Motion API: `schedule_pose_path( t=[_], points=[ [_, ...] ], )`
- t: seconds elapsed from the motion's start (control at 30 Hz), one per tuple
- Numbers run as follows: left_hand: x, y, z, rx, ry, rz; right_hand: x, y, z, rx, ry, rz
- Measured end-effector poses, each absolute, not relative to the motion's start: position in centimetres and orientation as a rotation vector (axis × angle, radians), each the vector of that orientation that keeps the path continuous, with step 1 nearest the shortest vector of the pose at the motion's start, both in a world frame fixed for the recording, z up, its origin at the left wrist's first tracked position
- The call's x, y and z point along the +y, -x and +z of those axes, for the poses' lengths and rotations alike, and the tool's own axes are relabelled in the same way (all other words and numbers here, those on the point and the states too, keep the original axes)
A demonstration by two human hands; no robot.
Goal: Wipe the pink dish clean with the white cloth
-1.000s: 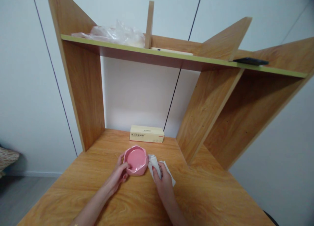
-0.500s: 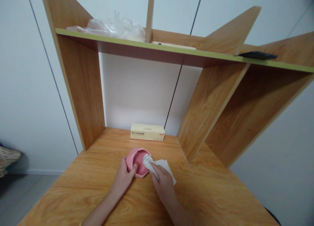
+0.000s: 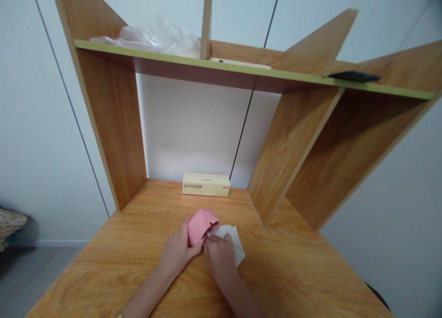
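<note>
A pink faceted bowl (image 3: 200, 224) is tipped on its side above the desk, its opening turned to the right. My left hand (image 3: 178, 248) is closed around its left side, thumb at the lower rim. My right hand (image 3: 220, 254) grips a white cloth or tissue (image 3: 232, 237) and presses part of it into the bowl's opening. The loose end of the cloth spreads out to the right behind my knuckles. My right fingertips and the inside of the bowl are mostly hidden.
A long cream box (image 3: 206, 185) with printed lettering stands at the back of the wooden desk (image 3: 293, 281). Overhead runs a shelf (image 3: 186, 62) bearing a clear plastic bag (image 3: 155, 38) and a flat black object (image 3: 355, 76). An upright wooden panel (image 3: 293, 143) rises at the right.
My left hand has turned the bowl so its opening faces right instead of toward me. My right hand has moved down and left, pushing the cloth against the rim.
</note>
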State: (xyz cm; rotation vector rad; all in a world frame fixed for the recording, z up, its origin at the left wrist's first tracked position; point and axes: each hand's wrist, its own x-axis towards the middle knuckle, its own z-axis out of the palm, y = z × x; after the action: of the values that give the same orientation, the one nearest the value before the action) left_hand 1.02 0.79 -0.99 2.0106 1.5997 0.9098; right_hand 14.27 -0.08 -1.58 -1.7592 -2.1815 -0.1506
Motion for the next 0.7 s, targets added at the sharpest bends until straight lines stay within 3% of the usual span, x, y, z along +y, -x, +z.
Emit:
schedule_pose_path(
  t=[0.13, 0.43, 0.7],
  points=[
    [0.7, -0.8, -1.0, 1.562, -1.922, 0.956, 0.4, -15.0, -1.0, -2.09, 1.868, -0.239],
    [1.1, -1.0, -1.4, 1.496, -1.838, 1.076, -0.7, -13.9, -1.4, -2.168, 1.613, 0.004],
    [1.4, -0.7, -1.5, 1.494, -1.785, 1.046, 0.0, -16.7, -0.6, -1.935, 1.718, -0.026]
  ],
)
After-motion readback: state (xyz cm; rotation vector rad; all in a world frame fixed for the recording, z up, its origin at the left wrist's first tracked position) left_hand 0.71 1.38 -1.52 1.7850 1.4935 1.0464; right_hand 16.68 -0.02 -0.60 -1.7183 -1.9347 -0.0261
